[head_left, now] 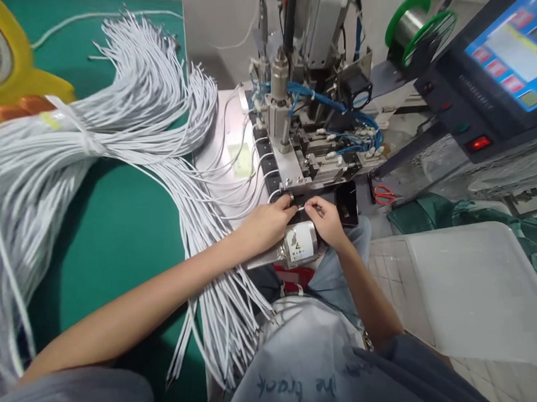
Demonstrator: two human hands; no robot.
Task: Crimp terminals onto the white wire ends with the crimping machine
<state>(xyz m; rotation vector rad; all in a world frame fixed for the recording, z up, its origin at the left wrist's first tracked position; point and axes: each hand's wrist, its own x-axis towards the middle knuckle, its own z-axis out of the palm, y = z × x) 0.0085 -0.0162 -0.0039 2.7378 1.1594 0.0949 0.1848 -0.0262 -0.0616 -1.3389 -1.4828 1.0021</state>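
In the head view, a worker's right hand (327,220) pinches thumb to forefinger, with no gap to be made out, on what appears to be a pale cable end (302,207) at the front edge of a bench machine (281,116). The left hand (267,223) meets it from the other side, fingers bent and close together; whether it too grips the piece cannot be told. Left of the grip spread bundled white cables (151,123), likely light and limp singly, springy and heavy en masse, their smooth jackets perhaps slippery. The tips look the fragile part, so a hold on the jacket just behind the tip seems best. Just below the grip lies a labelled container (301,242); red-handled scissors (384,195) lie to its right, beneath a green-flanged spool (411,28).
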